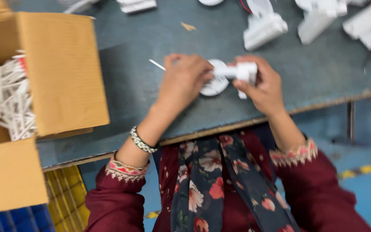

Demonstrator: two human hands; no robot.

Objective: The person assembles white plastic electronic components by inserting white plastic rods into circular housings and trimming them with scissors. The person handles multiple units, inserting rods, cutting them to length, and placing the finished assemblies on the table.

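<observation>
**Small white plastic parts being held over a grey bench**

A round white disc (213,86) is pinned against the grey worktop (151,94) under the left hand (184,79), whose fingers are curled down over its rim, so they're closed on the part rather than spread. A white blocky plastic piece (239,72) with a short tube end is gripped in the right hand (260,86), fingers wrapped narrowly around it, and it's held touching or just over the disc; the frame is blurred, so which can't be told. A thin white stick (156,64) pokes out just behind the left hand.

What could go wrong, as a guess: the disc looks smooth and glossy, so it could easily be slid sideways on the bench if pressure comes in at an angle. The blocky piece could be cocked in the grip and jammed or snapped at its narrow end. The stick is light enough to be knocked off by a wrist.

Materials: everything in hand looks like hard moulded white plastic, rounded on the disc, boxy on the other bit. More white housings (265,28) are scattered at the far side. A corrugated cardboard box (61,73) to the left is stuffed with thin white sticks (11,103). The bench surface looks matte and slightly scuffed, with a worn wooden edge.
</observation>
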